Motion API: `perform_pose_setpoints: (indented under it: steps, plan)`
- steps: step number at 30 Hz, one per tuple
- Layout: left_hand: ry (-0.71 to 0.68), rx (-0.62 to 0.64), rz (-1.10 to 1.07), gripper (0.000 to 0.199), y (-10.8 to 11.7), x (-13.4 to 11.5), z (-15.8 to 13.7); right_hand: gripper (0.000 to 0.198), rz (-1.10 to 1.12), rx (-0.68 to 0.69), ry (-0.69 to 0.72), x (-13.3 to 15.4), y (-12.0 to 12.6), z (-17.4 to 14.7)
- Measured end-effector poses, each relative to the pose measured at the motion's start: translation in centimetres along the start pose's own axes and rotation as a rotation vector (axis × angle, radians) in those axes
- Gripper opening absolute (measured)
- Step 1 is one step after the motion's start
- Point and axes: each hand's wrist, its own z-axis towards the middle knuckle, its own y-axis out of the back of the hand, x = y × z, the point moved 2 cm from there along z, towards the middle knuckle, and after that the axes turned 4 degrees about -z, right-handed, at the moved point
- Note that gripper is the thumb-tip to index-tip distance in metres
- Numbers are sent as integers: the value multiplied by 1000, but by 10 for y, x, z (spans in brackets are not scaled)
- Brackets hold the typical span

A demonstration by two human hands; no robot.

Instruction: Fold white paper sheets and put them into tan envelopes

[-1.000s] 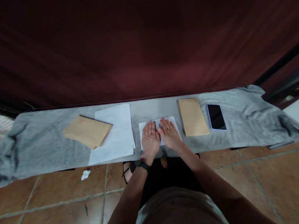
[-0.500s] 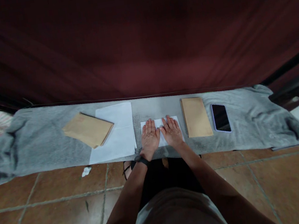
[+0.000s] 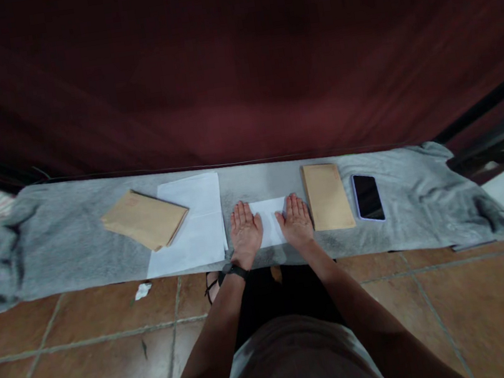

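A small white sheet of paper [image 3: 270, 221], apparently folded, lies on the grey cloth in front of me. My left hand [image 3: 245, 228] rests flat over its left end, fingers stretched out and pointing away from me. Over the right end lies my right hand [image 3: 296, 220], equally flat, its thumb turned inward. The middle of the paper shows between the two thumbs. Neither hand grips anything. Just right of my right hand is a stack of brown envelopes [image 3: 329, 196].
Larger white sheets [image 3: 193, 236] lie to the left, with more brown envelopes [image 3: 145, 217] askew on top. A phone [image 3: 367, 197] sits at the right. The grey cloth [image 3: 65, 242] covers a long narrow surface; a dark red curtain [image 3: 235, 78] hangs behind it.
My hands have slid apart, the left one leftward and the right one rightward, baring more of the white paper between them. The whole view has shifted slightly.
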Motion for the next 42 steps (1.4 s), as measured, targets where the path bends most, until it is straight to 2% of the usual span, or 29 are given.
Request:
perform_pose_setpoints:
  steps: [2,6,8,14,21,25,27,30,32,42]
  plan:
    - [-59,8,-28,58,1,-8,-3,71,0,12,-8,1,1,0]
    - [-320,117,-102,55,-3,-30,-14,68,-26,68,-23,2,3,1]
    - [-352,163,-108,55,-6,-37,-18,65,-35,94,-21,2,5,1]
    - [-260,165,-32,58,-8,-34,-9,62,-29,113,-31,3,6,2]
    - [-185,120,42,59,-7,-14,-5,63,26,25,-20,1,4,1]
    - [-189,126,63,59,-7,-14,-6,61,23,77,-83,10,9,4]
    - [-192,132,76,58,-6,-14,-6,58,43,119,-36,21,12,5]
    - [-214,162,94,58,-4,-13,-7,53,103,188,136,40,13,4]
    - [-234,177,99,59,-4,-12,-7,53,121,214,182,45,10,1]
    - [-198,127,59,58,-3,-14,-7,61,35,123,92,16,8,-12]
